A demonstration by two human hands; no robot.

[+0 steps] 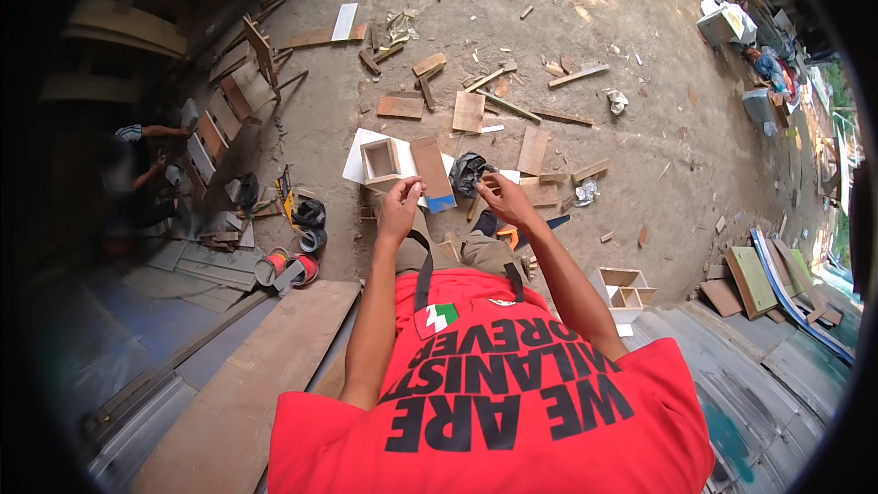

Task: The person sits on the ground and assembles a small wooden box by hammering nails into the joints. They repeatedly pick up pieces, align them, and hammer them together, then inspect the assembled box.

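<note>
My left hand [400, 206] is raised in front of me, its thumb and fingertips pinched together; whatever they hold is too small to name. My right hand [505, 198] is also closed in a pinch, its fingertips at the edge of a crumpled black plastic bag [467, 170]; what sits between them cannot be made out. Just beyond my left hand, a small open wooden box [379, 161] rests on a white board [355, 157]. Beside it lies a brown board [427, 157] with a blue end, between my two hands.
Wood offcuts [468, 112] lie scattered on the dirt floor ahead. A divided wooden box [627, 291] stands at my right. Red round containers [272, 265] and a long plank [265, 375] are at my left. Another person [137, 169] works at far left. Panels [750, 279] lean at right.
</note>
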